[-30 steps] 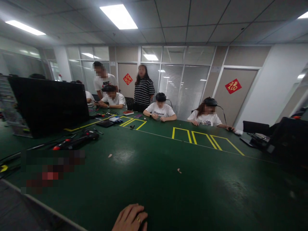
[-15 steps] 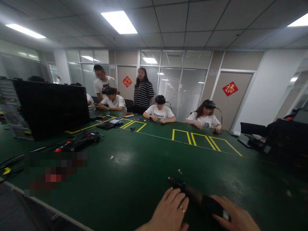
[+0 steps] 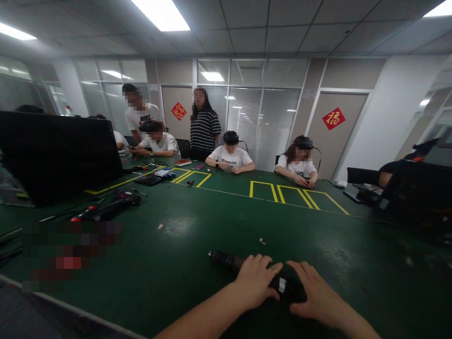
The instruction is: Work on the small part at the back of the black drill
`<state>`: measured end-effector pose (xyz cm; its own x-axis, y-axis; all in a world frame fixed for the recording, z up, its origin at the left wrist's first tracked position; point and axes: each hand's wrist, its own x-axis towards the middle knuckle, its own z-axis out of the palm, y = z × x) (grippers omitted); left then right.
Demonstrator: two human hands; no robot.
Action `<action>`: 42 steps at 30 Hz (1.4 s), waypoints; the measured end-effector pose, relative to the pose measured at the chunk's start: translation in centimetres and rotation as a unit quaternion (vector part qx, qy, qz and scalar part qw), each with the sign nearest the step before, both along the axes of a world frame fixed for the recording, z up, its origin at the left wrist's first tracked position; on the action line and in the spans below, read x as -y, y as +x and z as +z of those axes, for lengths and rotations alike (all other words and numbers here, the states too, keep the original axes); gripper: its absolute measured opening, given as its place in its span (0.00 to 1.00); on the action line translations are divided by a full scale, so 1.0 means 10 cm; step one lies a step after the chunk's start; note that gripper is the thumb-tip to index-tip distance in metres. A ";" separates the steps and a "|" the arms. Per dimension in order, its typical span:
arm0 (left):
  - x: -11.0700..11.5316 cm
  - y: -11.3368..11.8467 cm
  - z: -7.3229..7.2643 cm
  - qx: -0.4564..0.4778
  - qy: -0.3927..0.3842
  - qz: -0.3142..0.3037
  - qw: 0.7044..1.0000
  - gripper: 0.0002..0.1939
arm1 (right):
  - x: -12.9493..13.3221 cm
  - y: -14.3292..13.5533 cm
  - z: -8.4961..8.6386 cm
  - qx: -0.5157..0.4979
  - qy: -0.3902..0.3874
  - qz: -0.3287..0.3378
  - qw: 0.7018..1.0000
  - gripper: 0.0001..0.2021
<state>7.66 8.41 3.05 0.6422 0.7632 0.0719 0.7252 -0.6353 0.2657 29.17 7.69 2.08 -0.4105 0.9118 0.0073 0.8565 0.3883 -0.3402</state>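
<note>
A dark, stick-shaped tool that looks like an electric screwdriver (image 3: 226, 260) lies across the green table in front of me, its metal tip pointing left. My left hand (image 3: 257, 280) is over its middle, fingers across the top and thumb on the near side; the palm side is hidden. At the tool's rear end, by a pale label, my right hand (image 3: 316, 292) has thumb and fingers spread apart around the end. Whether the right fingertips touch it I cannot tell.
A black and red tool (image 3: 109, 207) lies at the left with cables, near a large black monitor (image 3: 60, 157). Yellow tape outlines (image 3: 263, 182) mark the far side. Small pale scraps (image 3: 262, 241) lie on the green table (image 3: 183, 273). Several people sit or stand across it.
The screwdriver has moved left, its tip now farther from my left fingers. My right hand has loosened from its rear part and spread. The view has shifted slightly.
</note>
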 end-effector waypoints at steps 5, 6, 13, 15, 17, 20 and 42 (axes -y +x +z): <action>0.02 0.01 0.08 -0.022 0.005 -0.003 1.000 0.30 | -0.03 0.31 0.06 -0.094 -0.156 0.013 0.983 0.08; 0.01 -0.01 0.09 -0.020 0.001 0.004 1.000 0.29 | -0.07 0.32 0.06 -0.118 -0.157 0.019 0.980 0.06; 0.01 -0.05 0.16 -0.044 0.021 0.053 0.997 0.26 | -0.30 0.08 -0.11 -0.196 -0.158 0.028 0.968 0.04; 0.01 -0.01 0.15 -0.053 0.049 0.040 0.997 0.25 | -0.32 -0.01 -0.17 -0.219 -0.155 0.030 0.963 0.04; 0.01 0.04 0.13 -0.056 0.057 0.028 0.996 0.23 | -0.32 -0.06 -0.20 -0.238 -0.157 0.030 0.958 0.03; 0.00 0.07 0.13 -0.073 0.057 0.016 0.996 0.17 | -0.30 -0.02 -0.20 -0.252 -0.185 0.022 0.950 0.08; -0.05 -0.06 0.14 -0.049 0.065 -0.042 0.996 0.12 | -0.07 0.34 -0.24 -0.050 0.164 -0.166 0.971 0.16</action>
